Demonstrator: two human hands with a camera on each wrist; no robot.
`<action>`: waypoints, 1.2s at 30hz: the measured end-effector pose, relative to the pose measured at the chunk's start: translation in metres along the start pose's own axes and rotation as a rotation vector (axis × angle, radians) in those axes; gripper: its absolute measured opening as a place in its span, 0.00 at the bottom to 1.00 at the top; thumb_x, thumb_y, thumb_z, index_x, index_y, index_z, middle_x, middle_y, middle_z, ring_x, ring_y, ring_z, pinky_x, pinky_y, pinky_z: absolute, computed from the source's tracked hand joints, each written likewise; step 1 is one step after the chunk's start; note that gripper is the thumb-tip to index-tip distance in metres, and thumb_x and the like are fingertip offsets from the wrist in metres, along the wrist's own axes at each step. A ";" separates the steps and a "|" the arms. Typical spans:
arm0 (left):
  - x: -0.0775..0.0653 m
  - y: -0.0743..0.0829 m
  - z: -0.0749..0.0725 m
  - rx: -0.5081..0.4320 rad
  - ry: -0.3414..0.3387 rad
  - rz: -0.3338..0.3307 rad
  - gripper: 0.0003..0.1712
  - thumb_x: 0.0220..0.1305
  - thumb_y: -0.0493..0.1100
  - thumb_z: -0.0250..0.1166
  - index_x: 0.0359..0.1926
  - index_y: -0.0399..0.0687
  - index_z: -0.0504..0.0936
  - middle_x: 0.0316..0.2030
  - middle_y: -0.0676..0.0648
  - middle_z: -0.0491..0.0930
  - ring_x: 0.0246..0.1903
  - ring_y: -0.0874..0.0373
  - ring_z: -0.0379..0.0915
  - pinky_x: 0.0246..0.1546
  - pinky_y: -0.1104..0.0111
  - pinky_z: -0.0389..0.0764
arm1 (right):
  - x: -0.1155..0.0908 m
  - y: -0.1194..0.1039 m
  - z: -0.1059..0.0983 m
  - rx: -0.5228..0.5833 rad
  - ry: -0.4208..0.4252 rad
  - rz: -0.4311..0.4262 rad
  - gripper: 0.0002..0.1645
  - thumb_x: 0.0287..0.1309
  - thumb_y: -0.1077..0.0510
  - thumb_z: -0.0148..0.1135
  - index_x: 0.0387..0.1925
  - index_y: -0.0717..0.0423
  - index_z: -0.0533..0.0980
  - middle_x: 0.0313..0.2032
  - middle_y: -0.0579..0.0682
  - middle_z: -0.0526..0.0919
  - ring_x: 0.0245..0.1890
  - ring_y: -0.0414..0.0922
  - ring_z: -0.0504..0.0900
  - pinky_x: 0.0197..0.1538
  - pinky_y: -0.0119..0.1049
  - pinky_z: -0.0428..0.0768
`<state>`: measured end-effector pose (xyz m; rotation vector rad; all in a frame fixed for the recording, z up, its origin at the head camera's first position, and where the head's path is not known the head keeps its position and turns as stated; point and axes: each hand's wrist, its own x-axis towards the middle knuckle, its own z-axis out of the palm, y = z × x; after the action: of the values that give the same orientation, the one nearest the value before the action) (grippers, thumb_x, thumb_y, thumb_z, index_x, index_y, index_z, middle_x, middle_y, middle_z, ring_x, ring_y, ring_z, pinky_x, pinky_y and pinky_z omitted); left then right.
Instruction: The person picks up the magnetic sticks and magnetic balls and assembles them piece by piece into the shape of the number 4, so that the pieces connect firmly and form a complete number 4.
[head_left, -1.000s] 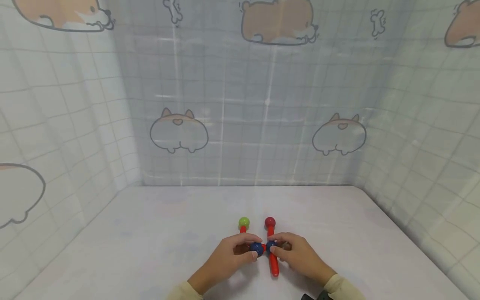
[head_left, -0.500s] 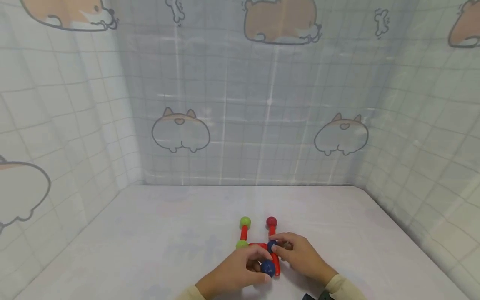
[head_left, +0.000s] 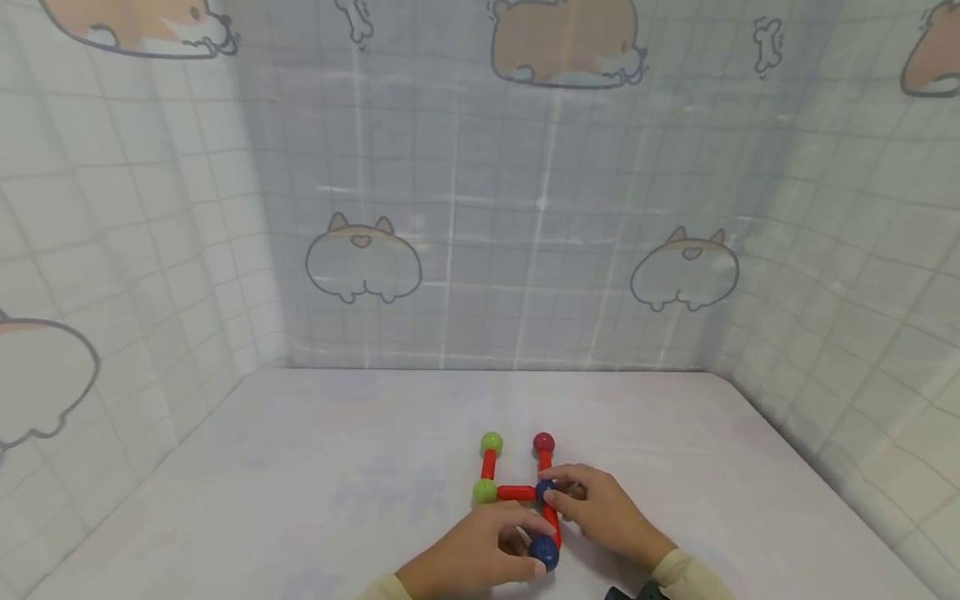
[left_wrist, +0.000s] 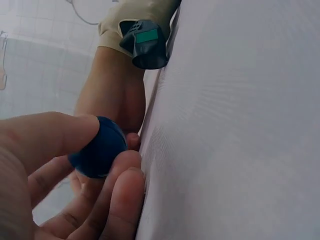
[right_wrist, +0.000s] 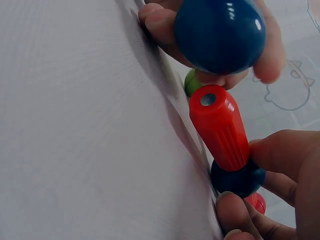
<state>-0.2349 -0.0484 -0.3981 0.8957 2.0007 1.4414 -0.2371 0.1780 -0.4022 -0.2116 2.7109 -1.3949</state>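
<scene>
Thumb and fingers of my left hand [head_left: 483, 546] grip a dark blue ball [head_left: 544, 552], also seen in the left wrist view. My right hand [head_left: 611, 517] pinches a second blue ball [head_left: 543, 492], where several red rods meet. One red rod [right_wrist: 220, 127] points from that ball toward the person; its metal-tipped end sits close to the left hand's ball, with a small gap in the right wrist view. Another red rod [head_left: 516, 493] runs left to a green ball [head_left: 485, 491]. Farther off, a third rod [head_left: 545, 462] ends in a dark red ball [head_left: 543, 443].
From the near green ball, one more red rod [head_left: 489, 464] leads away to a second green ball [head_left: 491, 442]. All this lies on a pale cloth-covered table [head_left: 360, 433]. Curtains [head_left: 480, 167] printed with dogs enclose the back and sides. A dark wrist device [left_wrist: 149, 45] sits at the right sleeve.
My left hand has moved right and nearer the person with its blue ball, to the near end of the red rod, uncovering the near green ball and sideways rod. The right hand keeps its place.
</scene>
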 end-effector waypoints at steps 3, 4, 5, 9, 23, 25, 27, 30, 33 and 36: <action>-0.001 0.001 0.000 0.021 -0.013 0.034 0.13 0.61 0.45 0.68 0.48 0.61 0.84 0.38 0.60 0.81 0.34 0.63 0.78 0.39 0.73 0.78 | -0.001 0.000 0.000 0.002 0.003 -0.014 0.23 0.59 0.42 0.65 0.53 0.47 0.80 0.33 0.45 0.80 0.27 0.45 0.76 0.25 0.38 0.79; -0.001 0.002 0.001 0.034 -0.017 0.046 0.13 0.61 0.45 0.68 0.48 0.61 0.84 0.38 0.60 0.81 0.34 0.64 0.78 0.39 0.73 0.78 | -0.001 -0.001 0.000 0.001 0.003 -0.013 0.23 0.59 0.42 0.65 0.53 0.47 0.80 0.33 0.45 0.80 0.27 0.45 0.77 0.25 0.38 0.79; -0.001 0.002 0.001 0.044 -0.023 0.053 0.13 0.61 0.45 0.68 0.48 0.61 0.84 0.37 0.60 0.81 0.34 0.65 0.78 0.39 0.74 0.78 | -0.001 -0.001 0.000 0.002 0.004 -0.013 0.23 0.59 0.42 0.65 0.53 0.47 0.80 0.34 0.45 0.80 0.27 0.45 0.76 0.25 0.38 0.79; -0.002 0.006 0.004 0.086 -0.025 0.055 0.12 0.61 0.44 0.68 0.47 0.59 0.85 0.34 0.60 0.78 0.34 0.66 0.76 0.37 0.74 0.78 | -0.002 -0.001 0.001 0.011 0.001 -0.019 0.23 0.59 0.43 0.65 0.53 0.48 0.80 0.35 0.45 0.79 0.28 0.45 0.76 0.25 0.38 0.78; 0.001 0.004 0.013 0.174 -0.049 0.055 0.14 0.62 0.42 0.67 0.49 0.58 0.86 0.31 0.60 0.74 0.33 0.68 0.73 0.36 0.76 0.77 | -0.003 -0.001 0.001 -0.001 0.002 -0.035 0.22 0.60 0.44 0.65 0.52 0.48 0.80 0.36 0.45 0.80 0.29 0.45 0.76 0.27 0.37 0.79; 0.002 0.004 0.013 0.190 -0.047 0.056 0.14 0.62 0.43 0.67 0.49 0.58 0.86 0.31 0.60 0.74 0.32 0.68 0.72 0.35 0.76 0.77 | -0.004 -0.002 0.001 -0.002 0.002 -0.035 0.22 0.60 0.44 0.65 0.52 0.48 0.80 0.36 0.45 0.79 0.29 0.45 0.76 0.27 0.37 0.78; 0.001 0.004 0.014 0.199 -0.043 0.047 0.14 0.62 0.43 0.67 0.49 0.58 0.86 0.31 0.60 0.74 0.32 0.69 0.72 0.35 0.76 0.77 | -0.004 -0.003 0.001 -0.005 0.002 -0.036 0.22 0.60 0.44 0.65 0.52 0.48 0.80 0.36 0.45 0.79 0.29 0.45 0.76 0.27 0.37 0.78; 0.002 0.005 0.015 0.213 -0.044 0.033 0.14 0.62 0.43 0.67 0.49 0.59 0.85 0.30 0.60 0.74 0.31 0.69 0.72 0.35 0.76 0.77 | -0.004 -0.003 0.000 -0.016 0.006 -0.037 0.22 0.60 0.43 0.64 0.52 0.48 0.80 0.34 0.45 0.79 0.28 0.45 0.76 0.26 0.36 0.77; 0.002 0.006 0.015 0.214 -0.047 0.027 0.15 0.61 0.43 0.67 0.50 0.60 0.85 0.31 0.60 0.73 0.31 0.68 0.72 0.34 0.76 0.77 | -0.004 -0.001 0.001 -0.016 0.011 -0.031 0.22 0.60 0.43 0.65 0.52 0.47 0.80 0.34 0.45 0.79 0.28 0.45 0.76 0.26 0.36 0.77; 0.002 0.006 0.017 0.202 -0.050 0.031 0.16 0.61 0.43 0.67 0.51 0.59 0.85 0.31 0.59 0.73 0.31 0.68 0.73 0.34 0.76 0.77 | -0.004 0.000 0.002 -0.019 0.014 -0.019 0.22 0.59 0.42 0.65 0.52 0.46 0.80 0.34 0.45 0.79 0.28 0.45 0.76 0.26 0.36 0.78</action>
<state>-0.2227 -0.0358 -0.3976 1.0415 2.1305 1.2354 -0.2334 0.1773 -0.4030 -0.2301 2.7418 -1.3812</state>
